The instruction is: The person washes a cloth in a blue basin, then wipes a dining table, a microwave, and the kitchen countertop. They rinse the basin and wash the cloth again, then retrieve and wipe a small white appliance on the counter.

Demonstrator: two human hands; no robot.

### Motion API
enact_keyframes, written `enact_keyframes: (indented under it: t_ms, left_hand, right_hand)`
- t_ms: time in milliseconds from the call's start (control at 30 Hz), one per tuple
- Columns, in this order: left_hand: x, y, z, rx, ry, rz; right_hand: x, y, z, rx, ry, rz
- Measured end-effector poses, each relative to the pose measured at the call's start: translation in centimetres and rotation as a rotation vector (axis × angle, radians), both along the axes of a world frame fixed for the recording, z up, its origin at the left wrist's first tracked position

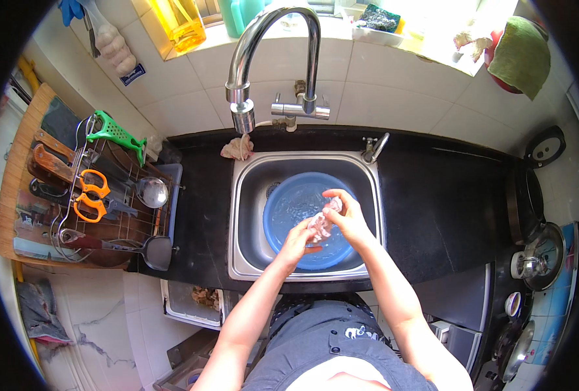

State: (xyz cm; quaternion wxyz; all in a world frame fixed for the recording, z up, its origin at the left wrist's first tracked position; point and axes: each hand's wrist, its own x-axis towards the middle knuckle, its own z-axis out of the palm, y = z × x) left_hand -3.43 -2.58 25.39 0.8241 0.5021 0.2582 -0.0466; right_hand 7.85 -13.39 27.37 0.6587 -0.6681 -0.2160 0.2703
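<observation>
A crumpled pinkish-white cloth (321, 228) is between my two hands, over a blue plastic basin (270, 229) of water. My left hand (295, 244) grips its lower end. My right hand (345, 215) has its fingers closed on the upper part, near the basin's right side. The basin sits inside a stainless steel sink (243, 234). The water (294, 205) is rippled. The palms and the far side of the cloth are hidden.
A chrome faucet (314, 58) arches behind the sink, with a small tap (378, 149) at its back right corner. A pinkish rag (238, 147) lies at the back left. A wire rack (138, 210) with orange-handled scissors (91, 195), knives and a ladle stands left on the black countertop (441, 210).
</observation>
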Motion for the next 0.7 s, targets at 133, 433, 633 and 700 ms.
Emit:
enact_keyframes:
  t_ms: [133,433,633,700]
  left_hand:
    - [1.2,-0.6,-3.0,0.331,-0.281,0.317]
    - [-1.8,3.2,-1.5,-0.079,-0.138,0.527]
    - [0.9,1.1,3.7,0.531,-0.561,-0.068]
    - [0.1,2.0,4.3,0.178,-0.368,-0.025]
  right_hand:
    - [-1.6,0.6,2.6,-0.201,-0.305,-0.161]
    - [0.0,-3.6,7.9,0.214,0.190,-0.034]
    - [-0.6,-2.7,11.6,0.244,0.126,0.310]
    - [0.0,-4.0,13.0,0.104,-0.049,0.261]
